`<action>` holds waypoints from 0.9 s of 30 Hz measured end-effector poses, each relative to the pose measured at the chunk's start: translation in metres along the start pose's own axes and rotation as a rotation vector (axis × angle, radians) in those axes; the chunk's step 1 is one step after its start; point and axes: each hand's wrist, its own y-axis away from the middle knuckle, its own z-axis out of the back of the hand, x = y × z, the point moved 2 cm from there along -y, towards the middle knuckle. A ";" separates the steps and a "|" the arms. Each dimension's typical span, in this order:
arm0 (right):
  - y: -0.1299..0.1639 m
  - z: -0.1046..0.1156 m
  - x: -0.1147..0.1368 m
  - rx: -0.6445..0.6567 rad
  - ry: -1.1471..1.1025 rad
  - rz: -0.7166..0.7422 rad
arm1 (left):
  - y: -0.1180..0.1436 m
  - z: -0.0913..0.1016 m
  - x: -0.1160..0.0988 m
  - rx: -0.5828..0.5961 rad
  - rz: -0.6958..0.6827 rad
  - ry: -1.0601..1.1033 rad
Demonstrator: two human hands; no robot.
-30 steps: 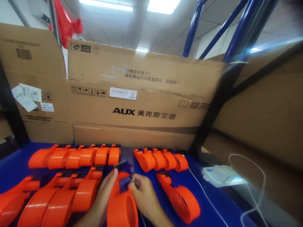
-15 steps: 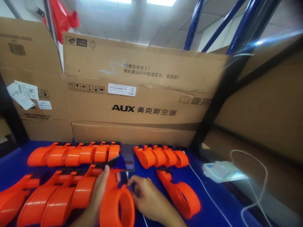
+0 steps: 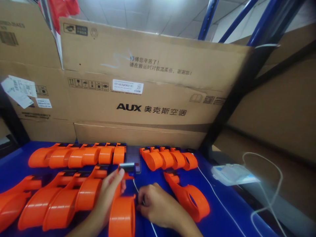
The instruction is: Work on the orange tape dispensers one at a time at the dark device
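My left hand is closed around an orange tape dispenser, with the thumb near its dark head and serrated metal edge. The dispenser's round hub hangs low, toward the bottom of the view. Just right of it, my right hand is curled in a pinch beside a white cable. Whatever lies between those fingers is too hidden to name. On the blue surface, another dispenser lies right of my right hand. Several more dispensers stand in a row to the left.
Two back groups of orange dispensers flank a dark phone-like device. A printed cardboard sheet stands behind them. At right are a clear plastic packet, a loose white cord and a dark rack post.
The dispenser in my left hand has turned, so its hub now shows side-on and its serrated edge faces me. My right hand has shifted slightly right and down. The view has tilted a little downward.
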 end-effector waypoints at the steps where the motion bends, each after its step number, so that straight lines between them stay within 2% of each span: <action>1: 0.000 0.000 0.001 0.011 -0.018 -0.005 | 0.000 0.000 -0.001 0.000 -0.013 -0.007; 3: -0.002 0.002 0.001 -0.012 -0.067 -0.013 | -0.001 0.000 -0.001 0.007 -0.032 -0.015; 9: -0.013 0.009 -0.005 -0.228 -0.251 -0.024 | -0.006 -0.001 0.006 0.097 -0.023 -0.016; 13: -0.015 0.006 -0.004 -0.247 -0.347 0.065 | -0.007 -0.002 0.010 0.107 -0.022 0.000; 18: -0.014 0.000 0.000 -0.263 -0.218 0.089 | -0.006 -0.002 0.012 0.128 -0.039 0.004; 22: -0.013 -0.004 0.002 -0.364 -0.055 0.092 | -0.004 -0.004 0.010 0.170 -0.052 -0.012; 27: -0.006 -0.009 0.006 -0.470 0.089 0.193 | -0.001 -0.008 0.009 0.175 -0.058 -0.007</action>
